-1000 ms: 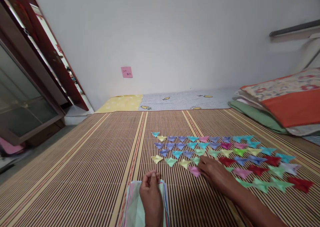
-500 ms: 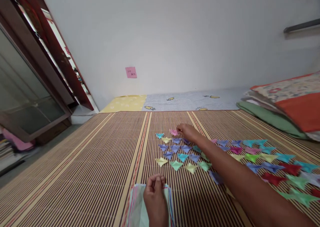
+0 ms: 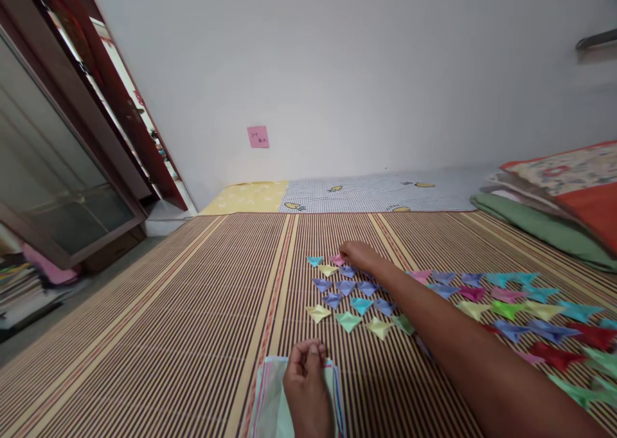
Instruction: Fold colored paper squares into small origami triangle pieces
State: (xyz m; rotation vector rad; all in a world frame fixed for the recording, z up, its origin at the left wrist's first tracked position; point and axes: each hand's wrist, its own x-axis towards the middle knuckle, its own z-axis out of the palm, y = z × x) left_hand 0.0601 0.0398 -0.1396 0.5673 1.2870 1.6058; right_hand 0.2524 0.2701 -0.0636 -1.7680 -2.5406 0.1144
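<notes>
My right hand (image 3: 357,255) reaches across to the far side of the mat, fingers pinched at the edge of a pink origami piece (image 3: 337,260) shaped like a little boat. Beside it lies a turquoise origami piece (image 3: 315,261), with a pale yellow one (image 3: 328,270) just nearer. Rows of similar folded papers in blue, green and yellow spread toward me, partly covered by my right forearm. My left hand (image 3: 307,370) rests closed over a clear plastic bag (image 3: 271,386) with pale green paper inside; whether its fingertips hold anything is hidden.
The striped mat (image 3: 168,309) covers the bed surface. More origami, including a bright green piece (image 3: 507,309), lies to the right. Folded bedding (image 3: 544,222) is piled at the far right. A wall with a pink note (image 3: 258,137) stands behind; a cabinet (image 3: 62,161) is at left.
The view has shifted slightly, so everything sits a bit farther right or lower. My right hand stays at the pink origami piece, and my left hand keeps its place over the bag.
</notes>
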